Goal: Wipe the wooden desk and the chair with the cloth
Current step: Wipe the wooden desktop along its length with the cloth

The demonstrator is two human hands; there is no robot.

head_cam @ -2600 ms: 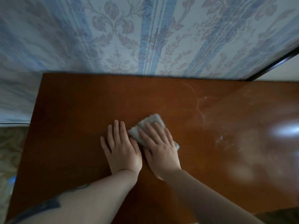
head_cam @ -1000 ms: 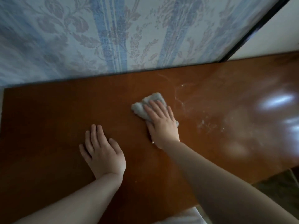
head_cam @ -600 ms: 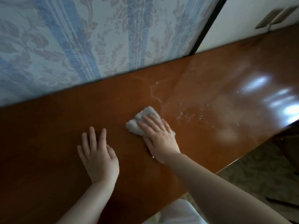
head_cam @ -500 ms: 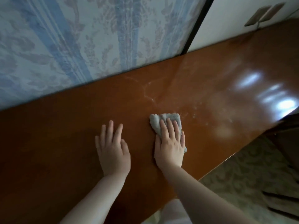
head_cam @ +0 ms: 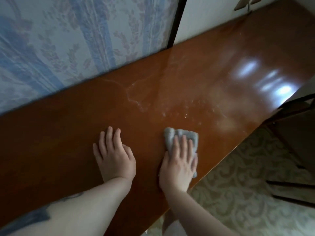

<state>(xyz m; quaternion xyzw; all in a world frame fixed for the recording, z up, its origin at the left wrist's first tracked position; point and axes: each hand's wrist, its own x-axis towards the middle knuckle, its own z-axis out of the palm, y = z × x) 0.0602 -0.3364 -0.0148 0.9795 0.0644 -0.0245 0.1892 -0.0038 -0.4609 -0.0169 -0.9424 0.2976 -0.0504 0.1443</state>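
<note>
A glossy reddish-brown wooden desk (head_cam: 64, 126) runs from lower left to upper right. My right hand (head_cam: 179, 162) lies flat on a crumpled grey cloth (head_cam: 180, 135) and presses it onto the desk near the front edge. My left hand (head_cam: 114, 154) rests palm down on the bare wood to the left of the cloth, fingers spread, holding nothing. Pale dusty streaks and specks (head_cam: 170, 106) mark the wood just beyond the cloth. A dark wooden chair (head_cam: 296, 133) stands at the right, partly cut off by the frame.
Blue and white floral wallpaper (head_cam: 68, 40) rises behind the desk, and a dark vertical trim (head_cam: 175, 21) separates it from a white wall. Patterned beige carpet (head_cam: 238, 184) lies below the desk's front edge. Bright light reflections (head_cam: 272, 82) shine on the desk's right part.
My right hand has slid the cloth from the middle of the desk toward the front edge and rightward. My left hand has stayed flat on the wood. The view has swung to the right.
</note>
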